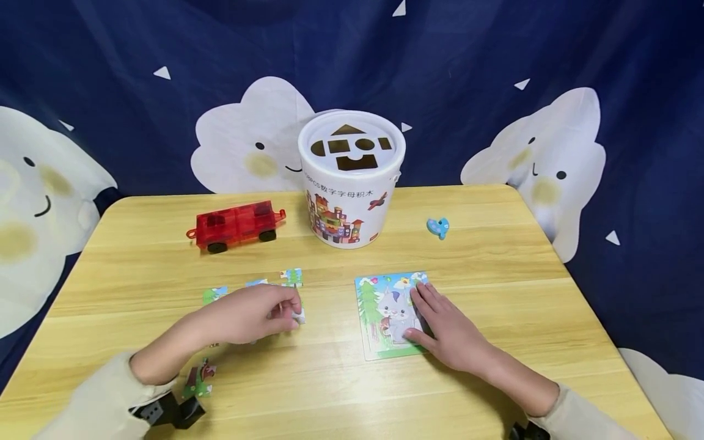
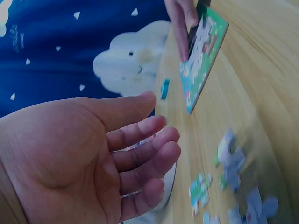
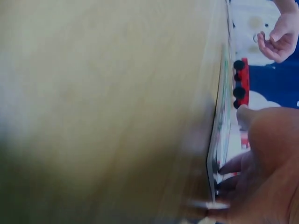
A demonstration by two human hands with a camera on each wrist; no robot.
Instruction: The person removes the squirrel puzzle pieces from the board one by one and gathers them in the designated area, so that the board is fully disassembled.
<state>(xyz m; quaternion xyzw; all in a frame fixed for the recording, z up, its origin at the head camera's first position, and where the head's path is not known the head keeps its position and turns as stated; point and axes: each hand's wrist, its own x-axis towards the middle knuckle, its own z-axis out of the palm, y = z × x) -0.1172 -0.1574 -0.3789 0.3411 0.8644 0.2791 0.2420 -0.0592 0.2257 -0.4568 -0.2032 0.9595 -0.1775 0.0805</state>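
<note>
My left hand (image 1: 250, 313) hovers over loose jigsaw pieces on the left of the table. Its fingers are loosely curled, and in the left wrist view the palm (image 2: 60, 158) holds nothing. Near it lie a green and blue piece (image 1: 293, 277), another at the left (image 1: 213, 294), and a green and brown piece (image 1: 198, 380); several more are partly hidden under the hand. Grey-blue pieces (image 2: 231, 163) show in the left wrist view. My right hand (image 1: 453, 333) rests with extended fingers on the right side of a squirrel puzzle board (image 1: 370, 305), covering part of its picture.
A white block bucket (image 1: 352, 183) with shaped holes in its lid stands at the back centre. Left of it is a red toy wagon (image 1: 236, 224) with black wheels. A small blue toy (image 1: 438, 228) lies behind the board. The wooden table (image 1: 330, 391) meets a dark blue curtain (image 1: 451, 73).
</note>
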